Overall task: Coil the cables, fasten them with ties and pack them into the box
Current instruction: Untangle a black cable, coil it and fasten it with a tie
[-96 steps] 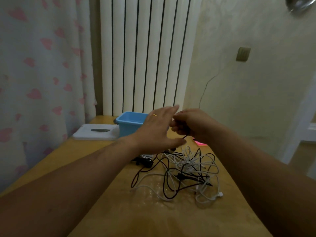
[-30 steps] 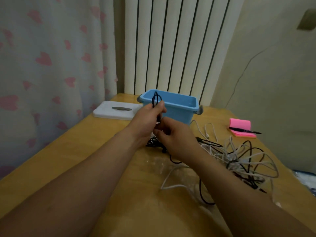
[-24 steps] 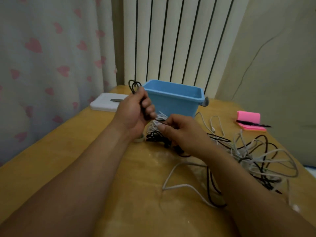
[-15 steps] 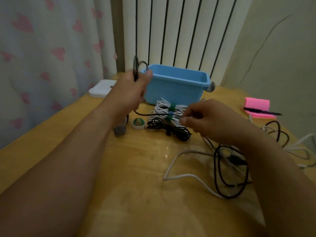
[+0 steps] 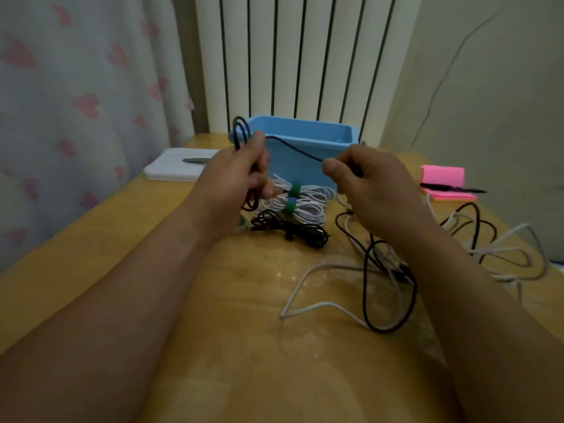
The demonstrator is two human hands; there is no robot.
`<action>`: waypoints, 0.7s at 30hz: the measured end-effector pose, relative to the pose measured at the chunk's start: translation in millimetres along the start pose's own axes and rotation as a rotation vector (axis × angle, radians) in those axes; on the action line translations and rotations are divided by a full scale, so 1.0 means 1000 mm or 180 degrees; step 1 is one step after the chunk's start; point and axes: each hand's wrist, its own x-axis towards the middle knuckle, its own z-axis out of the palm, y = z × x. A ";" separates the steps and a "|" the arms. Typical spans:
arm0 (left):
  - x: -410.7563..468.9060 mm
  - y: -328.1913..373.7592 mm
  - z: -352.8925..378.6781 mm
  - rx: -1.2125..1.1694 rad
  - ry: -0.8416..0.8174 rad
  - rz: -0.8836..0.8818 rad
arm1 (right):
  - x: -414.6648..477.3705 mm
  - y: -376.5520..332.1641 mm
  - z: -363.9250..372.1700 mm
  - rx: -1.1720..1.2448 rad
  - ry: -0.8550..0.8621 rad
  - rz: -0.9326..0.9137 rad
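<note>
Our left hand (image 5: 235, 175) grips a few loops of the black cable (image 5: 293, 149), fingers curled round them, just in front of the blue box (image 5: 300, 170). Our right hand (image 5: 369, 178) pinches the same cable between thumb and forefinger, and the stretch between the hands runs taut. On the wooden table (image 5: 238, 300) below lie two white coils (image 5: 308, 207) bound with green ties (image 5: 294, 189) and a tied black coil (image 5: 293, 231). Loose cables (image 5: 476, 236) sprawl to the right.
</note>
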 end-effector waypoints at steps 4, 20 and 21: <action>-0.001 -0.009 0.017 -0.0637 0.0021 -0.0383 | -0.011 -0.013 0.022 0.0433 0.0126 0.0032; 0.013 0.001 -0.020 -0.0952 0.0523 -0.0034 | -0.012 -0.015 0.009 -0.0477 -0.1559 0.0177; 0.013 0.000 -0.023 -0.0483 0.0493 -0.0009 | -0.010 -0.013 0.002 -0.0568 -0.1679 0.0222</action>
